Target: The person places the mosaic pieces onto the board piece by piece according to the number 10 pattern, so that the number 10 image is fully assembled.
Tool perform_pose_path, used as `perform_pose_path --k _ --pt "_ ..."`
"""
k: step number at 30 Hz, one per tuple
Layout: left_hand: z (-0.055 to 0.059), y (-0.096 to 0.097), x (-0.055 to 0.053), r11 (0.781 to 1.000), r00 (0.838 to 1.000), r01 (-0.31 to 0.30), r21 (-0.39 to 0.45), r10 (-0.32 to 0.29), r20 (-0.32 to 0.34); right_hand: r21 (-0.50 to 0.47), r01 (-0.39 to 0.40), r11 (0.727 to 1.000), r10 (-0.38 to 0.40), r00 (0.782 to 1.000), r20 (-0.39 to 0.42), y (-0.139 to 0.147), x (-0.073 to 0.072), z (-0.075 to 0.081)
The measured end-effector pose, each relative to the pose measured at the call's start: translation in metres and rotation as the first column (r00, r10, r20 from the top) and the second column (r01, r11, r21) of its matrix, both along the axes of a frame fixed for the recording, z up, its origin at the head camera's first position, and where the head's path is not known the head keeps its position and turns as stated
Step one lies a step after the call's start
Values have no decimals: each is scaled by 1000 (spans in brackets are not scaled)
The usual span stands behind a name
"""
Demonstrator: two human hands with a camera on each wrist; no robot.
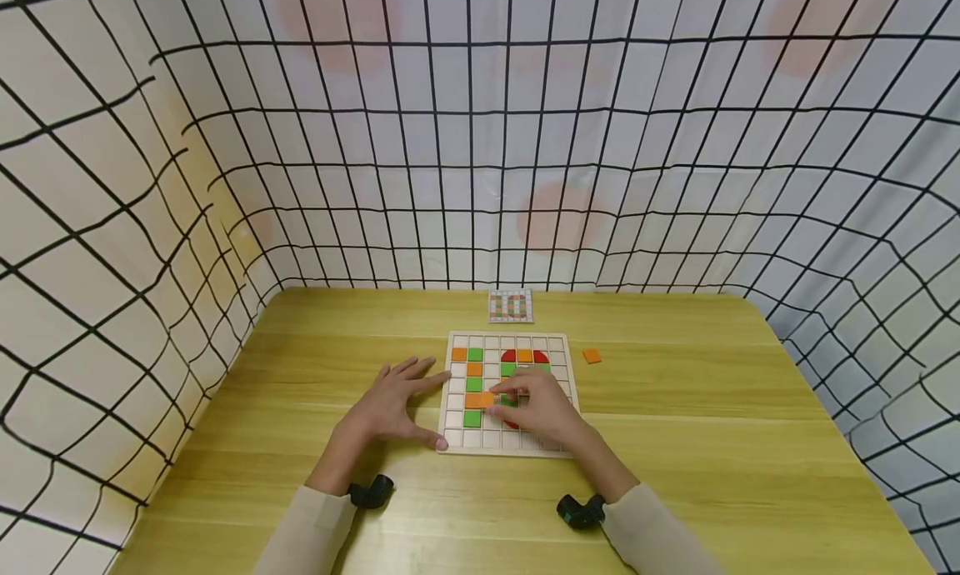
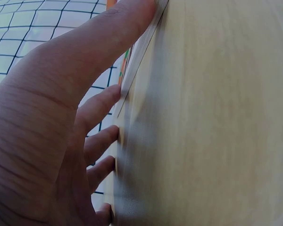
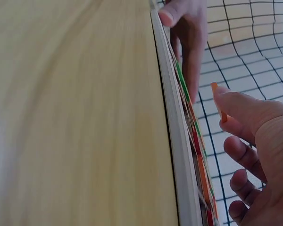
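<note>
A white gridded board [image 1: 455,436] lies on the table, bearing green, orange and red tiles. My right hand [image 1: 543,404] is over its middle and pinches an orange square tile [image 3: 219,101] between thumb and forefinger; the right wrist view shows this tile held above the board surface. Spread along the board's left side, my left hand [image 1: 384,404] touches the edge with its thumb and forefinger. Under my right hand, part of the right-hand pattern of red, green and orange tiles is hidden. A green tile [image 1: 472,419] sits in the left column of tiles.
A small pattern card [image 1: 511,307] lies behind the board. One loose orange tile [image 1: 592,356] rests on the wooden table [image 1: 675,442] to the board's right. Black netting [image 1: 480,166] over white sheeting surrounds the table at the back and sides.
</note>
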State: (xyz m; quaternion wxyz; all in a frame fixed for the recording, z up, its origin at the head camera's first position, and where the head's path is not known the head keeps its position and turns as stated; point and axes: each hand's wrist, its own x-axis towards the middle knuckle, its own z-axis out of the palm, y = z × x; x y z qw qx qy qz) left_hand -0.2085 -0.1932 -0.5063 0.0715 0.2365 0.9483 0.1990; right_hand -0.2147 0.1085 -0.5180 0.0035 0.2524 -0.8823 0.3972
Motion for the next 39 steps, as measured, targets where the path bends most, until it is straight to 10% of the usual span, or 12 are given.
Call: perform_pose_path --k 39 --pt "-2 0 -1 1000 1000 9 -16 -9 -21 151 -63 987 69 997 -36 -48 12 -5"
